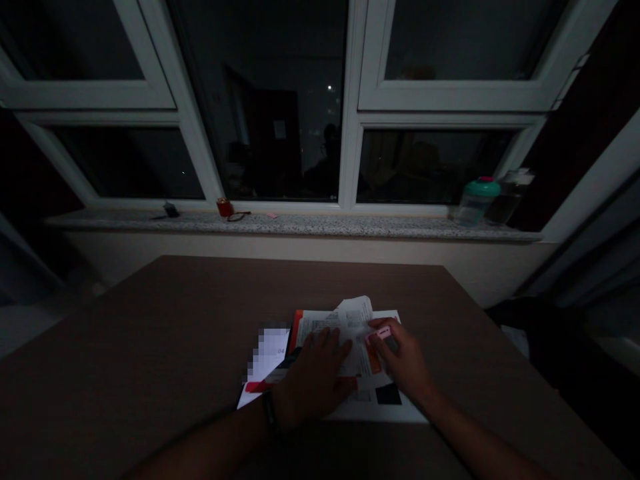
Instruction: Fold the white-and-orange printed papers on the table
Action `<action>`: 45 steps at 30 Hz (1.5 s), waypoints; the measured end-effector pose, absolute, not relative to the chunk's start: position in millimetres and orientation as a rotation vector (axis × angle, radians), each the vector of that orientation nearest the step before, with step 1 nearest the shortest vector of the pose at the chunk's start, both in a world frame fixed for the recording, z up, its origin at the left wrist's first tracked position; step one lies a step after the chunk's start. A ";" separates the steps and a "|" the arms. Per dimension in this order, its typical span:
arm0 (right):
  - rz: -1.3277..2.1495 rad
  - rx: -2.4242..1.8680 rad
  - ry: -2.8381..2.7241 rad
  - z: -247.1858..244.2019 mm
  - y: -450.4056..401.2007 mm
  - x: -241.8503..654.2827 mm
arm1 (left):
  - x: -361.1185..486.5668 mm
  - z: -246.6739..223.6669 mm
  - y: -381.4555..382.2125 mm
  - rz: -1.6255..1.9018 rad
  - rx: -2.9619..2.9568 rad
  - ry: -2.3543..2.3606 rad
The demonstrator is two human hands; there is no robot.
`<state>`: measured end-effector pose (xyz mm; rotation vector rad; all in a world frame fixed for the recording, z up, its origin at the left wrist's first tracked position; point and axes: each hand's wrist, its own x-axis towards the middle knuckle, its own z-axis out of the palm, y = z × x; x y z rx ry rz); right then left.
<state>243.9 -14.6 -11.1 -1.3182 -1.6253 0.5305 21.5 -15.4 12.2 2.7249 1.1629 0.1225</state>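
Head view: both hands work over papers [357, 343] on the brown counter [200, 313], about midway between its left and right edges and well short of its far edge. The left hand [320, 370] lies palm down on them with its fingers wide, a dark band [269, 411] round its wrist. The right hand [406, 357] holds a small pink piece [384, 331] between thumb and fingers, over the papers' right side, just above an orange patch [374, 361]. The top sheet lies aslant, its upper corner jutting past the sheets below toward the counter's far edge. A dark block [389, 395] shows on the bottom sheet, near its lower right corner. Left of the papers, partly under them, is a bright screen [273, 350], its upper left blurred out.

Beyond the counter's far edge, the sill [320, 225] carries a red jar [225, 207] toward its left end and, near its right end, a teal-lidded bottle [477, 200] beside a clear bottle [507, 199].
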 end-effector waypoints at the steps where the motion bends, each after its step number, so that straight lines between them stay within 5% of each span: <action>1: 0.560 -1.295 -1.643 -10.1 -15.6 243.6 | 21.7 13.7 -15.5 0.137 2.724 1.153; 22: 1.049 -0.944 -1.525 -12.5 -7.0 234.6 | 19.8 18.4 -5.3 0.479 2.543 1.020; 45: 0.614 -1.061 -2.207 -12.4 -14.8 253.3 | 19.5 3.0 -6.8 0.364 2.772 1.170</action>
